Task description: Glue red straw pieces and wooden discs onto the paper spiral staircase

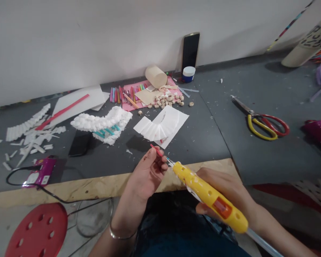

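Observation:
My left hand (147, 175) is closed in a pinch on a short red stick (156, 150), held over the table's front edge. My right hand (227, 192) grips a yellow glue gun (208, 194). The gun's nozzle points up and left, and its tip meets the lower end of the red stick. Just beyond lies a white sheet with fanned paper strips (162, 126). Left of that sheet sits a white fluffy curved piece with teal sticks (103, 123).
Yellow and red scissors (266, 123) lie to the right. At the back are coloured pens on pink paper (128, 94), small wooden beads (167, 100), a paper roll, a jar and a phone leaning on the wall. White paper scraps and a purple box lie left; a red stool (36, 230) stands below.

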### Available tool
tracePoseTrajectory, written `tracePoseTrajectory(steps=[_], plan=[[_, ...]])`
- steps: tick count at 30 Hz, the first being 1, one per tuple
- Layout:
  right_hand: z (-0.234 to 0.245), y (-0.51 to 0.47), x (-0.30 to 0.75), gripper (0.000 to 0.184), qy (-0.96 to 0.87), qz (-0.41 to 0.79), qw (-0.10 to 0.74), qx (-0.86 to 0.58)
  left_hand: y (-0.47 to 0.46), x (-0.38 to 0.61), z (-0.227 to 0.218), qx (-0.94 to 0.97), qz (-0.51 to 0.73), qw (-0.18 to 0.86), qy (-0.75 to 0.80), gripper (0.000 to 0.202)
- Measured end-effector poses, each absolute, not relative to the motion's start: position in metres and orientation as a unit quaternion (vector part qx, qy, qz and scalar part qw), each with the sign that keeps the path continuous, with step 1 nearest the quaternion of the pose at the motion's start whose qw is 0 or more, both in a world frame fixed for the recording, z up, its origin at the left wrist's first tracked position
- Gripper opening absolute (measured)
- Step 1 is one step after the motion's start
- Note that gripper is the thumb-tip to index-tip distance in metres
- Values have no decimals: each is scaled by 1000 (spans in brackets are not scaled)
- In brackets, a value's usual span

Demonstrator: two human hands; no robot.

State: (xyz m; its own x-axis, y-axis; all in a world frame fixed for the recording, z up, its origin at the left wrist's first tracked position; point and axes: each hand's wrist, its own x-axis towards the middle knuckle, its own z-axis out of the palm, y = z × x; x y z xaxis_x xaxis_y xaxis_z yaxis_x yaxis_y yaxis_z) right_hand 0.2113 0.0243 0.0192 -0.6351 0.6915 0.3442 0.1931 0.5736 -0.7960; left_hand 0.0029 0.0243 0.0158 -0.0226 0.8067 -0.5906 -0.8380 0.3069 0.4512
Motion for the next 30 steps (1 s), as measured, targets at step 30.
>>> tracePoseTrajectory(steps=[30], plan=[[22, 23, 209, 33, -849, 319, 323, -271, 21, 10, 34, -87, 557, 722, 402, 18]])
